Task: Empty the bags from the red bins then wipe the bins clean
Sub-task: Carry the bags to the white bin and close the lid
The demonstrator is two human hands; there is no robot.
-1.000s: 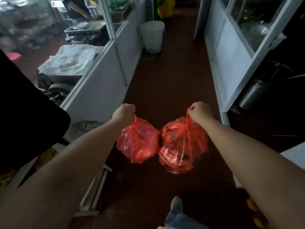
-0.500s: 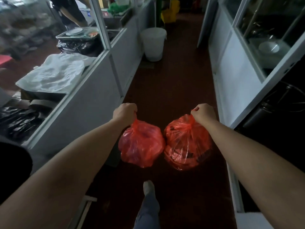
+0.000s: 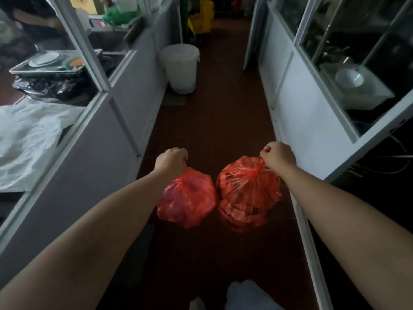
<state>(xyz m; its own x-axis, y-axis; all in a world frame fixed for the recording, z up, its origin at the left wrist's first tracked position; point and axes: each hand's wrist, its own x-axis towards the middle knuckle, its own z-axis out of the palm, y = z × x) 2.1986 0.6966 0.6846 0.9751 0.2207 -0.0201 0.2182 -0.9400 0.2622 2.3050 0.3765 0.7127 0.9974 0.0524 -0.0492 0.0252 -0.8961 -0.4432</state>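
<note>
Two tied red plastic bags hang side by side above a dark red floor in a narrow corridor. My left hand (image 3: 171, 161) grips the knotted top of the left red bag (image 3: 186, 198), which bulges with dark contents. My right hand (image 3: 278, 156) grips the gathered neck of the right red bag (image 3: 248, 195), which is fuller and shows dark shapes through the plastic. The bags nearly touch each other. No red bin is in view.
White partition walls with glass panes line both sides of the corridor. A white bucket (image 3: 180, 68) stands against the left wall ahead, and a yellow mop bucket (image 3: 201, 17) stands farther back. Behind the left glass lie a white sheet (image 3: 29, 137) and a tray of dishes (image 3: 48, 64). My knee and foot (image 3: 243, 296) show at the bottom.
I have walked forward along the corridor; the white bucket and walls are closer. Both hands keep their grip, and the bags sway slightly and hang a little apart.
</note>
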